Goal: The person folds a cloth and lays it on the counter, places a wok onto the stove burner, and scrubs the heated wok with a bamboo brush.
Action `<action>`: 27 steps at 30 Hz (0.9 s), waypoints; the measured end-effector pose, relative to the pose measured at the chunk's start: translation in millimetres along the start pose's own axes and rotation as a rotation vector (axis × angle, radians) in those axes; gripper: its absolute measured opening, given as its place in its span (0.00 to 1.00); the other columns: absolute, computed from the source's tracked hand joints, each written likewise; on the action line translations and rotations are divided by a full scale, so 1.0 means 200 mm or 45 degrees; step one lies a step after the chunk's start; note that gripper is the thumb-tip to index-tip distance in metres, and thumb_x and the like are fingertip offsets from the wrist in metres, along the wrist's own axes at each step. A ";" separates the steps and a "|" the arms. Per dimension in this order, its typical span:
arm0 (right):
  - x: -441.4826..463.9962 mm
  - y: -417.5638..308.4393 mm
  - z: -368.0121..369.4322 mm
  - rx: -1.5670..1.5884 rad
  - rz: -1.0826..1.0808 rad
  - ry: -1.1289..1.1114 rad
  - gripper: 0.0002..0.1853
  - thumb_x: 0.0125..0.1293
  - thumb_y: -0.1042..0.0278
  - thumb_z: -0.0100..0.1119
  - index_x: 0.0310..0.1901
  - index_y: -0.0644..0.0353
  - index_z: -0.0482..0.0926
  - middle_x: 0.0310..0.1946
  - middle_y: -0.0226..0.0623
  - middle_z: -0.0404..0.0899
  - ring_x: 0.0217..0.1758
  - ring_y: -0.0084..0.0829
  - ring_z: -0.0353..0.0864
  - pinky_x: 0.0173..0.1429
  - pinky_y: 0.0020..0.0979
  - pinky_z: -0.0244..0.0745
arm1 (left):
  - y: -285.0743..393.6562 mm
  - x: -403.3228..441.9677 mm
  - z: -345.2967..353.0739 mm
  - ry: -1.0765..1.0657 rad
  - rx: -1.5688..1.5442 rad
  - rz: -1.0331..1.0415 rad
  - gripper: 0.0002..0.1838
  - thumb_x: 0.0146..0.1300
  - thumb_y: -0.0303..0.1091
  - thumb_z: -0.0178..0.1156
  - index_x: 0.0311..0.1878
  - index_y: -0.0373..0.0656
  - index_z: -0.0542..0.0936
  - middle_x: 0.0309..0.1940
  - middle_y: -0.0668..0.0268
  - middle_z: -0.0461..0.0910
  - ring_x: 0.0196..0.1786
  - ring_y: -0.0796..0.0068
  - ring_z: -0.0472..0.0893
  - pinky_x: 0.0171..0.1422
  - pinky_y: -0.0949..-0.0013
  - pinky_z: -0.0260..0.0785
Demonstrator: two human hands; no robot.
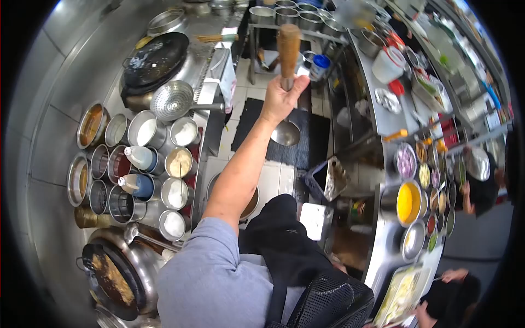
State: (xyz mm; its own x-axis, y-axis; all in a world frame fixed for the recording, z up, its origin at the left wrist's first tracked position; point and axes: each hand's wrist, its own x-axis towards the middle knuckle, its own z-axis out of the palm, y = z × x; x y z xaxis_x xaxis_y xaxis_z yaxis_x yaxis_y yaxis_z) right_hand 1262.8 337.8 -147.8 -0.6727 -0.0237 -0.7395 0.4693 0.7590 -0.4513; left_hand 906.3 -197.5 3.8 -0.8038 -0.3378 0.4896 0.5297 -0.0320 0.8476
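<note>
My left hand is stretched out over the aisle, its fingers wrapped round a ladle near the wooden handle. The handle's end points up toward me. Below my wrist shows the ladle's round metal bowl, which looks to have nothing in it. Past the black apron, a small patch of skin may belong to my right hand. The black mesh item in front hides its fingers.
At left, a wok with brown residue, a perforated strainer and several seasoning pots line the stove. On the right counter are a yellow-filled pot and a tray. Another person's hand is near the tray.
</note>
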 end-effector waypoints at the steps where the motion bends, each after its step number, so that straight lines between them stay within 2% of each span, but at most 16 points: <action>1: 0.11 -0.22 -0.17 0.098 -0.082 0.058 0.14 0.76 0.62 0.66 0.58 0.57 0.83 0.47 0.30 0.86 0.47 0.27 0.85 0.55 0.31 0.79 | -0.03 0.10 -0.01 0.005 0.066 0.057 0.20 0.74 0.51 0.72 0.42 0.41 0.84 0.25 0.80 0.76 0.32 0.87 0.72 0.38 0.74 0.68; 2: 0.24 -0.48 -0.34 0.225 -0.175 0.124 0.17 0.76 0.60 0.67 0.60 0.58 0.84 0.50 0.30 0.88 0.49 0.26 0.85 0.54 0.29 0.80 | -0.03 0.21 -0.02 -0.011 0.132 0.146 0.20 0.73 0.52 0.72 0.44 0.41 0.85 0.27 0.79 0.77 0.34 0.86 0.72 0.40 0.73 0.69; 3: 0.40 -0.68 -0.50 0.516 -0.270 0.198 0.15 0.80 0.59 0.64 0.56 0.62 0.86 0.35 0.27 0.84 0.34 0.21 0.82 0.37 0.28 0.78 | -0.02 0.30 -0.02 -0.032 0.201 0.227 0.21 0.73 0.53 0.73 0.47 0.41 0.85 0.28 0.78 0.78 0.35 0.85 0.73 0.41 0.72 0.70; 4: 0.37 -1.14 -0.71 0.334 -0.537 0.210 0.17 0.83 0.56 0.60 0.57 0.62 0.85 0.36 0.27 0.84 0.37 0.21 0.83 0.41 0.29 0.80 | -0.05 0.39 -0.01 0.000 0.256 0.292 0.23 0.71 0.54 0.74 0.49 0.42 0.86 0.26 0.73 0.81 0.33 0.82 0.78 0.40 0.69 0.73; 5: 0.45 -1.45 -0.87 0.357 -0.576 0.150 0.31 0.80 0.37 0.57 0.63 0.60 0.82 0.52 0.34 0.87 0.48 0.27 0.86 0.53 0.33 0.83 | -0.13 0.49 -0.02 -0.015 0.338 0.320 0.22 0.68 0.55 0.76 0.49 0.45 0.86 0.27 0.62 0.85 0.31 0.69 0.86 0.39 0.65 0.76; 8: 0.62 -2.46 -1.05 0.681 -1.021 -0.014 0.38 0.84 0.34 0.43 0.70 0.67 0.75 0.57 0.48 0.85 0.48 0.36 0.90 0.51 0.37 0.88 | -0.20 0.80 -0.04 -0.147 0.609 0.370 0.18 0.60 0.46 0.80 0.43 0.46 0.85 0.31 0.58 0.86 0.36 0.51 0.87 0.40 0.59 0.79; 11: 0.94 -3.29 -1.19 0.804 -0.959 -0.767 0.54 0.76 0.17 0.34 0.78 0.67 0.65 0.62 0.58 0.81 0.49 0.47 0.91 0.49 0.46 0.92 | -0.47 1.21 -0.19 -0.257 1.014 1.063 0.12 0.56 0.37 0.77 0.40 0.50 0.85 0.30 0.70 0.80 0.30 0.68 0.82 0.35 0.65 0.73; 12: 1.06 -3.53 -1.22 0.743 -0.878 -0.925 0.61 0.70 0.11 0.36 0.81 0.66 0.59 0.62 0.62 0.80 0.49 0.51 0.91 0.49 0.50 0.92 | -0.55 1.36 -0.24 -0.228 1.043 1.094 0.11 0.57 0.41 0.76 0.37 0.52 0.83 0.28 0.72 0.78 0.29 0.68 0.80 0.34 0.65 0.71; 15: 1.37 -4.11 -1.25 0.393 -0.760 -1.118 0.43 0.80 0.40 0.56 0.81 0.66 0.56 0.59 0.66 0.81 0.43 0.53 0.92 0.44 0.52 0.93 | -0.74 1.74 -0.38 -0.225 1.175 1.200 0.16 0.61 0.48 0.73 0.30 0.55 0.76 0.25 0.76 0.70 0.27 0.75 0.77 0.30 0.67 0.65; 16: 1.48 -4.24 -1.24 0.516 -0.569 -1.197 0.36 0.78 0.58 0.59 0.78 0.67 0.58 0.56 0.67 0.82 0.40 0.51 0.92 0.40 0.49 0.93 | -0.79 1.86 -0.45 -0.248 1.211 1.195 0.16 0.62 0.48 0.73 0.30 0.55 0.76 0.24 0.76 0.69 0.27 0.76 0.77 0.31 0.68 0.65; 17: 1.60 -4.36 -1.24 0.563 -0.553 -1.266 0.29 0.77 0.64 0.59 0.73 0.67 0.63 0.51 0.60 0.84 0.35 0.45 0.91 0.37 0.46 0.93 | -0.83 1.97 -0.51 -0.277 1.246 1.188 0.16 0.63 0.48 0.72 0.30 0.55 0.76 0.24 0.77 0.68 0.27 0.76 0.76 0.31 0.68 0.65; 21: 2.03 -4.73 -1.19 0.054 -0.688 -1.000 0.21 0.76 0.71 0.59 0.66 0.67 0.70 0.36 0.37 0.81 0.28 0.27 0.82 0.30 0.31 0.84 | -1.05 2.27 -0.72 -0.493 1.496 1.057 0.14 0.64 0.46 0.70 0.31 0.55 0.76 0.29 0.75 0.71 0.33 0.75 0.79 0.39 0.66 0.68; 23: 2.22 -4.88 -1.12 -0.277 -0.905 -0.697 0.22 0.74 0.69 0.63 0.65 0.70 0.73 0.33 0.40 0.82 0.29 0.27 0.83 0.29 0.32 0.80 | -1.18 2.38 -0.81 -0.516 1.790 0.839 0.08 0.64 0.44 0.68 0.39 0.55 0.79 0.38 0.71 0.74 0.45 0.70 0.81 0.51 0.62 0.70; 25: 2.62 -4.95 -0.99 -0.437 -1.115 -0.487 0.26 0.71 0.66 0.67 0.66 0.71 0.75 0.36 0.50 0.86 0.36 0.37 0.89 0.38 0.39 0.82 | -1.20 2.40 -0.87 -0.501 1.776 0.413 0.32 0.60 0.40 0.74 0.68 0.57 0.78 0.54 0.62 0.77 0.64 0.58 0.78 0.71 0.51 0.68; 26: 2.90 -4.94 -0.91 -0.418 -1.511 -0.336 0.28 0.69 0.64 0.69 0.66 0.71 0.77 0.44 0.60 0.87 0.47 0.48 0.91 0.51 0.44 0.83 | -1.21 2.37 -0.91 -0.377 1.757 0.288 0.34 0.60 0.40 0.75 0.71 0.57 0.77 0.58 0.61 0.76 0.66 0.56 0.77 0.74 0.50 0.67; 27: 3.08 -4.99 -0.84 -0.379 -1.348 -0.444 0.29 0.69 0.63 0.69 0.68 0.69 0.76 0.47 0.62 0.88 0.54 0.56 0.90 0.60 0.46 0.81 | -1.22 2.31 -0.94 -0.253 1.730 0.159 0.36 0.60 0.39 0.76 0.73 0.57 0.76 0.62 0.60 0.76 0.68 0.55 0.75 0.76 0.49 0.66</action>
State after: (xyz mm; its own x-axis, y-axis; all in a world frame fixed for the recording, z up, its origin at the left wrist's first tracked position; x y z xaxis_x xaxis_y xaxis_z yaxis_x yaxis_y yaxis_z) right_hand 283.9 -325.6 -68.5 -0.4328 -0.8834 -0.1797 -0.4202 0.3741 -0.8267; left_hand 457.8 -523.2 -15.4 -0.8564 -0.1281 0.5001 0.0147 0.9623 0.2718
